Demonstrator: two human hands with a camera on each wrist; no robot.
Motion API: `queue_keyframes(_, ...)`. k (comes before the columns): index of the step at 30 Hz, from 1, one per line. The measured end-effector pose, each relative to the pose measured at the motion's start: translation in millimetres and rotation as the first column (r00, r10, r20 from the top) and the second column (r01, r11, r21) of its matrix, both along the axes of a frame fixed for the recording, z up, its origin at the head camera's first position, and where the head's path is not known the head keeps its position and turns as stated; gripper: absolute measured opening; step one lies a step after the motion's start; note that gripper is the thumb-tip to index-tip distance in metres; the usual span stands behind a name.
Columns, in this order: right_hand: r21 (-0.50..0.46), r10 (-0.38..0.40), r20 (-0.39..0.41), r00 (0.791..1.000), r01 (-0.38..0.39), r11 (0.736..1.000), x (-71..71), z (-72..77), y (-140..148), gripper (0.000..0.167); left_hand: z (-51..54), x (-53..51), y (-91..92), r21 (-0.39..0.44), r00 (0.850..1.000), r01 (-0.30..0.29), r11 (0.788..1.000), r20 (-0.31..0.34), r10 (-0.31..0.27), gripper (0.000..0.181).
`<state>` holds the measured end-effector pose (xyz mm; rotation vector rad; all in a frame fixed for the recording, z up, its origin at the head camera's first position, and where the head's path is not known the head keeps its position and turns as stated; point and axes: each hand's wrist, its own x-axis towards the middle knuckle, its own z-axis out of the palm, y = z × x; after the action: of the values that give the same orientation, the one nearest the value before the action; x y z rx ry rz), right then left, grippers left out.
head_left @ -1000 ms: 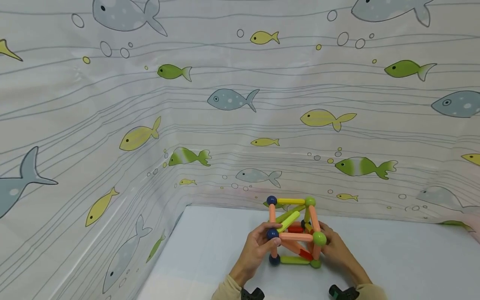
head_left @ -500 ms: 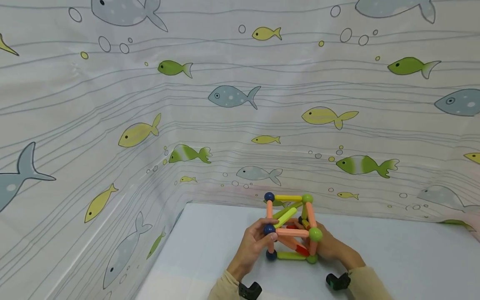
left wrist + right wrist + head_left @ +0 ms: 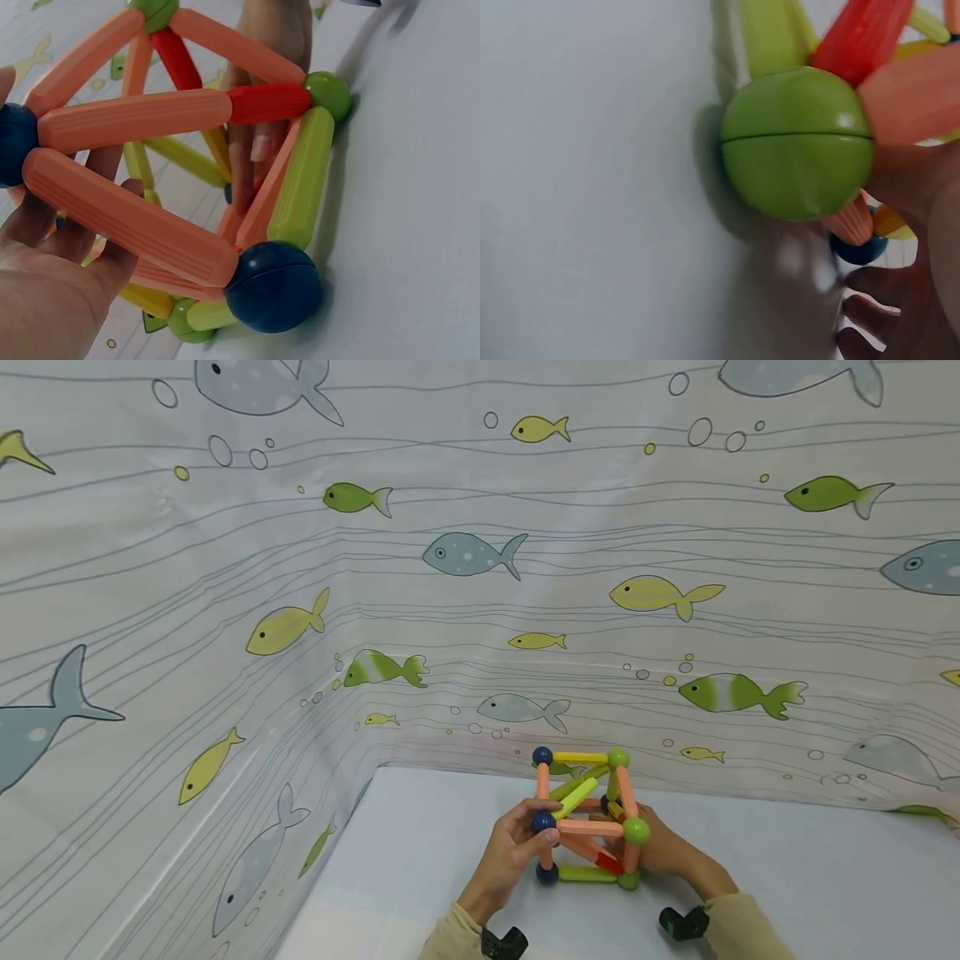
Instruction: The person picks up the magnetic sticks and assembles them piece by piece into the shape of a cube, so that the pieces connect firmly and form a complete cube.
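Note:
In the head view a box-like frame of rods and balls point(image 3: 591, 828), resembling a magnetic building set, stands on the white table. Its rods are salmon, yellow, green and red; its balls are dark blue and green. My left hand point(image 3: 504, 858) pinches the near upper dark blue ball point(image 3: 543, 822), a yellow-green rod point(image 3: 579, 796) slanting up from it. At the frame's right side is my right hand point(image 3: 666, 847). The left wrist view shows the right fingers point(image 3: 240, 169) inside the frame beside a red and salmon rod; whether they pinch it is hidden. A lower green ball point(image 3: 798, 144) fills the right wrist view.
The white table point(image 3: 420, 827) extends around the frame, its back edge meeting a fish-patterned curtain point(image 3: 450, 627). Curtain also runs along the left. A black wrist device point(image 3: 504, 943) sits on the left cuff, another black device point(image 3: 684, 924) on the right.
My right hand has moved from the frame's right outer side inward behind the near green ball, with its fingers reaching inside. The left hand keeps its hold on the blue ball.

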<state>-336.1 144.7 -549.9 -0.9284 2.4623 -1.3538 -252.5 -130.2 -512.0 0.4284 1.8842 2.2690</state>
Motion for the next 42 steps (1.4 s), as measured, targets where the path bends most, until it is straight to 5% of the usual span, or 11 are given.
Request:
queue_keyframes(4, 0.026, -0.043, 0.001, 0.999, 0.043, 0.999, 2.6, -0.7, 4.7, 0.064, 1.3, 0.9, 0.0, 0.001, 1.0, 0.0, 1.0, 0.002, 0.0, 0.043)
queue_keyframes(7, 0.033, -0.103, -0.02, 0.995, 0.103, 0.994, 5.2, -1.1, 5.2, 0.052, 2.2, 0.7, -0.4, 0.003, 1.0, -0.001, 1.0, 0.002, 0.001, 0.043)
queue_keyframes(16, 0.061, -0.335, -0.04, 0.942, 0.336, 0.94, 9.8, -4.9, -8.6, 0.066, 2.1, -0.5, -0.7, -0.004, 1.0, -0.005, 1.0, -0.007, 0.005, 0.042)
queue_keyframes(20, 0.056, -0.373, -0.058, 0.926, 0.376, 0.925, 9.5, -2.0, -13.8, 0.046, 0.6, -0.4, -0.2, 0.001, 1.0, -0.008, 1.0, -0.004, 0.008, 0.042)
queue_keyframes(27, 0.022, -0.361, -0.046, 0.932, 0.362, 0.932, 9.7, -8.2, -14.2, 0.033, -1.4, 0.2, 1.4, 0.008, 1.0, -0.001, 1.0, -0.002, 0.001, 0.043)
queue_keyframes(37, 0.033, -0.384, -0.048, 0.922, 0.386, 0.922, 17.5, -10.2, -12.7, 0.062, -1.6, -0.2, 2.2, 0.004, 1.0, -0.001, 1.0, 0.011, 0.001, 0.042)
queue_keyframes(42, 0.063, -0.399, 0.055, 0.915, 0.395, 0.916, 21.1, 0.6, -6.3, 0.049, -0.6, 0.1, 1.5, 0.004, 1.0, -0.005, 1.0, 0.01, 0.005, 0.042)
